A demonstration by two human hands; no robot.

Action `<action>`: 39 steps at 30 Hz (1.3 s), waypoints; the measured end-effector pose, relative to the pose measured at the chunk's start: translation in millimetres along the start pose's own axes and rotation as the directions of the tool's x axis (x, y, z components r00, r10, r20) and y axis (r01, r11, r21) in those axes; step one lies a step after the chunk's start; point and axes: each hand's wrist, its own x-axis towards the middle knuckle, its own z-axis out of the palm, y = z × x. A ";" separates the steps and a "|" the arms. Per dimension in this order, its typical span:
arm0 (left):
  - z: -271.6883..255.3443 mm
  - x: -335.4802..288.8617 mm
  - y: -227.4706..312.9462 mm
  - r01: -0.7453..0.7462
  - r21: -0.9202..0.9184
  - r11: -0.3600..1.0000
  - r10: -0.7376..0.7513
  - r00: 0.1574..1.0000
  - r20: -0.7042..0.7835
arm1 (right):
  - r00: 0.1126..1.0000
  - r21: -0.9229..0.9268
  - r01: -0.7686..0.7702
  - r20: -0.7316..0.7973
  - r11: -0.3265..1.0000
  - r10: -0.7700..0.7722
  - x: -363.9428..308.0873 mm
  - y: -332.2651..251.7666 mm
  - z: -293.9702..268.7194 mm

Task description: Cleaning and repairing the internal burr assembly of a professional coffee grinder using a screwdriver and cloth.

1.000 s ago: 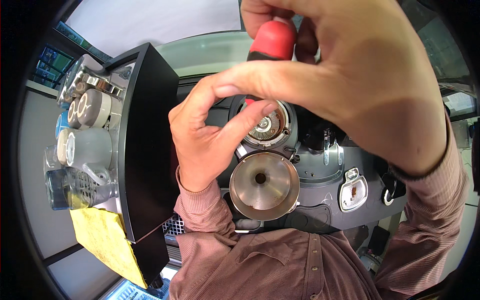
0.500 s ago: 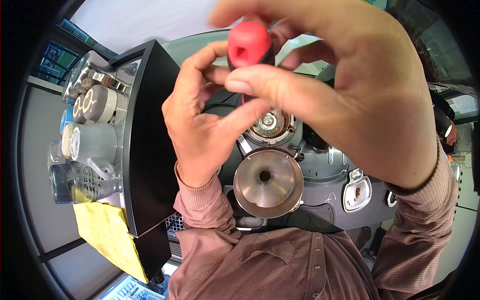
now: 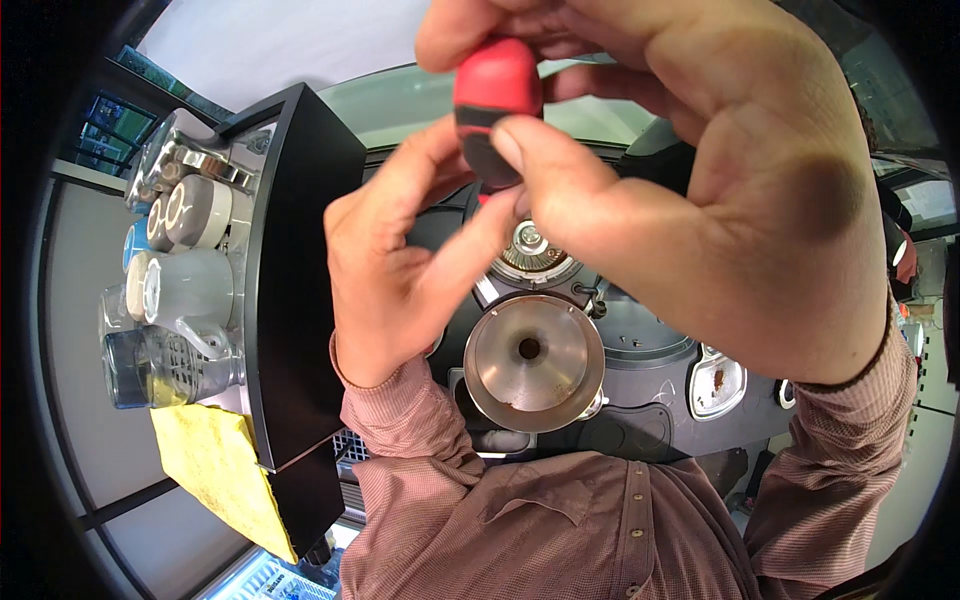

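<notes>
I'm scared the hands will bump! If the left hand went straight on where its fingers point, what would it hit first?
Probably the red-and-black tool handle, which the right hand holds. The left hand looks very close to it, maybe touching; depth is unclear.

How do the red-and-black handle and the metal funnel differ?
The red-and-black handle is coloured, while the metal funnel is plain silvery. The handle is narrow; the funnel is broad, with a dark hole in its middle. The handle is gripped by the right hand; the funnel is not held.
</notes>
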 end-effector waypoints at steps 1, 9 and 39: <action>-2.3 1.4 -1.9 -0.103 0.164 0.981 0.096 0.994 0.050 | 1.000 0.004 -0.001 -0.009 1.000 0.001 -5.6 4.8 -3.7; 9.0 0.0 4.9 0.068 -0.125 0.990 -0.079 0.993 -0.087 | 0.998 0.043 0.013 -0.055 0.999 -0.010 -3.1 12.8 4.3; 3.2 6.1 -1.1 -0.068 0.027 0.997 0.066 0.996 0.064 | 0.974 0.178 0.014 -0.225 0.984 0.027 -37.8 59.1 4.9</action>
